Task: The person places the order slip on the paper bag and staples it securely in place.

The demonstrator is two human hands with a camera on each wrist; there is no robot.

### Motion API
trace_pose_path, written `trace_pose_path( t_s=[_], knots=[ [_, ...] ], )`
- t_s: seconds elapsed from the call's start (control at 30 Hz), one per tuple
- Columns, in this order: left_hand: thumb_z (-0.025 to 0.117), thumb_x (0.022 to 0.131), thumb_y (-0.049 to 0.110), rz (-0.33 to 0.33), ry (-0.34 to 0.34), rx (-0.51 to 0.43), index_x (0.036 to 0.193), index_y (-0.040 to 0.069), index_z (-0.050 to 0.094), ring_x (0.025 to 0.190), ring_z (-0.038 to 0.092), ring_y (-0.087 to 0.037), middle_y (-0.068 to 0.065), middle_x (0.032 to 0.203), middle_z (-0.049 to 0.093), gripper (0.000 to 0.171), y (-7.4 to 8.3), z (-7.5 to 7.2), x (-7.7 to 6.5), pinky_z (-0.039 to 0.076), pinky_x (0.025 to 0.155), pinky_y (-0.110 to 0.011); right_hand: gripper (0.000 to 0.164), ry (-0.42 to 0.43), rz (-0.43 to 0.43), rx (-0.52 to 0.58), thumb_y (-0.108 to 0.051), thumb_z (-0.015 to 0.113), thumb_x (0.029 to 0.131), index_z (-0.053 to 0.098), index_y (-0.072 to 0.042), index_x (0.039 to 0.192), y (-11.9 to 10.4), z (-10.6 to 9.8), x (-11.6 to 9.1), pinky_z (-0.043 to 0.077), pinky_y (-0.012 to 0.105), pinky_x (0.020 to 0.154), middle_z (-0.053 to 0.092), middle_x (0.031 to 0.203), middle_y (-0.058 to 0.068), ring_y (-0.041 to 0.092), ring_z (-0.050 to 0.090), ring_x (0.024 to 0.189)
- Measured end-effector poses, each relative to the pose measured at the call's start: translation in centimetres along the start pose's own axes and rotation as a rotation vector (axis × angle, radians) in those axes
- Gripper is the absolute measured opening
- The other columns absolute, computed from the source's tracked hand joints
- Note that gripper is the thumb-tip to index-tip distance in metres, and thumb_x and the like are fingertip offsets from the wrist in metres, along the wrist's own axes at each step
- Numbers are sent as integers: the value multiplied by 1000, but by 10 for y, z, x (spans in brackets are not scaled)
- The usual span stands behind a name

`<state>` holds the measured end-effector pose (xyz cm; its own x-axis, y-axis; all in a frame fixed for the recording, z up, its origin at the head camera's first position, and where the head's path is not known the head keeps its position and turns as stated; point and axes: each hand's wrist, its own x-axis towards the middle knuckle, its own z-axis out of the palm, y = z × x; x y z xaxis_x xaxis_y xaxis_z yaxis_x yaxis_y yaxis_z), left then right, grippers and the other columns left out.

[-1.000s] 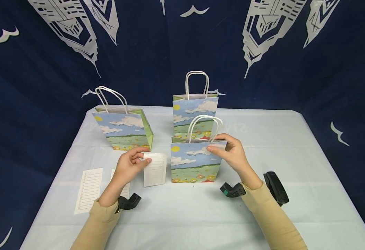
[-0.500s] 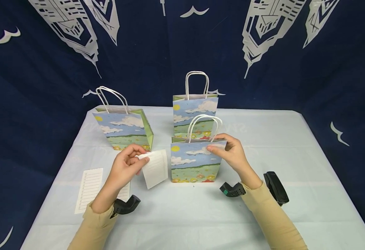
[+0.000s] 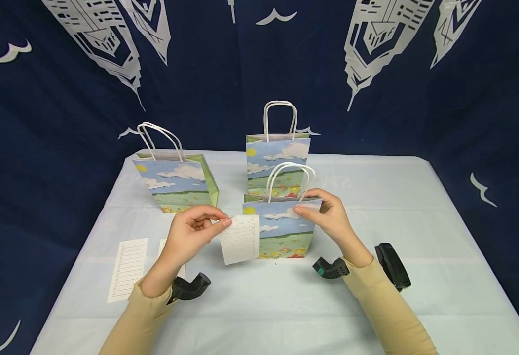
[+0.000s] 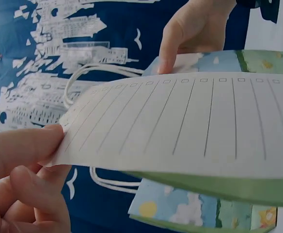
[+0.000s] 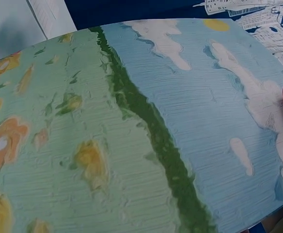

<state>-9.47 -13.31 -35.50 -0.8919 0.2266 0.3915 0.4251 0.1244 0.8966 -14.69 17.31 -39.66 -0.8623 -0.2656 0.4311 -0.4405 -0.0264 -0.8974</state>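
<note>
My left hand [image 3: 195, 235] pinches a white lined sheet of paper [image 3: 240, 239] by its upper left corner, between thumb and fingers. Small checkboxes run along one edge of the sheet, seen close in the left wrist view. The sheet overlaps the front left of a paper gift bag [image 3: 286, 239] printed with sky, clouds and flowers. My right hand [image 3: 328, 217] pinches that bag's upper right edge, thumb on the front face, fingers behind. The bag stands upright with its white handles up; its printed front fills the right wrist view.
A matching gift bag [image 3: 277, 162] stands behind the held one, another bag [image 3: 177, 182] at the left. Lined sheets lie at left: one paper sheet [image 3: 128, 268] in full, another partly under my left arm. A black stapler-like object [image 3: 392, 267] lies beside my right forearm.
My left hand has lifted the sheet and carried it right, from beside the bag to in front of its left part. The sheet tilted on the way. My right hand stays on the bag.
</note>
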Motion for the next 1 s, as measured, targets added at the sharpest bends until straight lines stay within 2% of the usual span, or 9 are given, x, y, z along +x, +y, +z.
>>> trace_pose_path(
  t_s=[0.13,0.23,0.33,0.5,0.63,0.77,0.9,1.0],
  knots=[
    [74,80,2,-12,15,0,87,4,72,46,38,-12,-3,68,64,8,0,13,11,30,42,-25,41,-13,-16,20,13,66,78,67,-20,101,0,-1,0,41,21,52,61,99,-3,9,51,75],
    [74,80,2,-28,11,-39,88,2,72,47,46,-15,-7,76,69,8,0,22,17,39,44,-26,41,-26,-31,49,14,66,78,66,-19,102,0,-1,1,46,21,62,62,101,-4,11,54,89],
    [73,81,3,-49,-5,-70,89,0,71,52,56,-19,-12,80,70,9,0,30,21,49,51,-30,40,-29,-29,57,15,66,77,66,-16,102,0,-1,1,47,21,65,62,102,-4,12,54,93],
    [71,81,-2,-55,-13,-50,88,-5,70,58,63,-23,-15,78,69,8,10,44,27,54,58,-35,39,-33,-22,51,16,66,76,66,-12,104,-3,-1,2,48,21,64,62,104,-3,13,54,96],
    [72,80,-1,-25,35,21,87,-4,71,63,66,-25,-16,77,70,8,10,55,29,55,61,-35,39,-38,-9,41,15,66,77,65,-12,105,-3,-2,2,49,21,64,61,106,-3,13,53,98],
    [75,80,6,23,78,74,87,1,72,66,68,-20,-10,78,71,9,-1,65,29,55,62,-27,37,-30,9,-7,12,70,76,64,-11,105,-4,-3,3,50,22,66,60,108,-4,14,53,100],
    [75,81,11,102,100,145,86,5,72,67,67,-12,-5,78,71,8,-5,73,30,54,61,-23,32,-23,25,-44,8,73,76,63,-9,102,-5,-1,5,49,26,79,64,106,-5,17,54,104],
    [75,81,10,171,119,210,86,4,72,66,67,-11,-5,77,71,8,-6,77,30,53,60,-21,29,-1,48,-49,8,73,76,64,-10,97,-6,2,6,48,29,84,67,103,-6,18,56,104]
  ],
)
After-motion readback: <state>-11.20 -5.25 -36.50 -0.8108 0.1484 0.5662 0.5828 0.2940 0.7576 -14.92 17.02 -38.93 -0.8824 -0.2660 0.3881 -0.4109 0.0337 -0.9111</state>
